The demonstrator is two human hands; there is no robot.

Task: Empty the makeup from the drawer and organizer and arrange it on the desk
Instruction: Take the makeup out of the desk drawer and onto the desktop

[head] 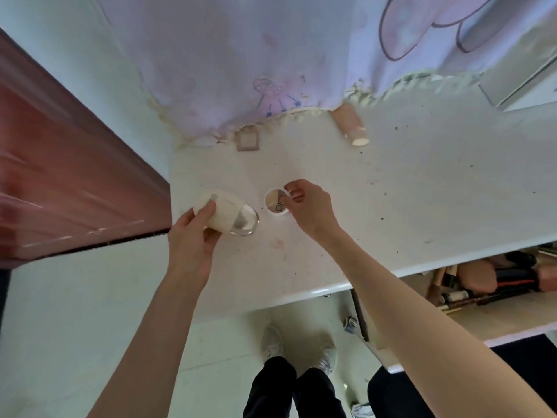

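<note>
A cream egg-shaped case (224, 212) with a clear dome at one end is gripped by the left hand (193, 233), whose fingers (208, 211) are curled over its pale end while the thumb lies beneath; the case is held at the left part of the white counter (422, 182), but whether it touches the surface cannot be told. Just to its right a small round white pot (275, 202), open-topped with dark lettering inside, is seen on the counter, and its far rim is pinched by the thumb and forefinger of the right hand (307, 206), the other fingers being curled loosely behind. Farther back, a pink tube (351, 125) with a pale cap is laid near the frilled edge of a lilac printed cloth (256, 64), part of it hidden under that edge, and a small square compact (247, 140) is seen beside the same edge, well apart from the tube. At the lower right an open drawer (497, 312) is shown below the counter's front edge, with brushes and other makeup (488, 282) piled inside. The counter is marked with dark specks and faint pink stains.
</note>
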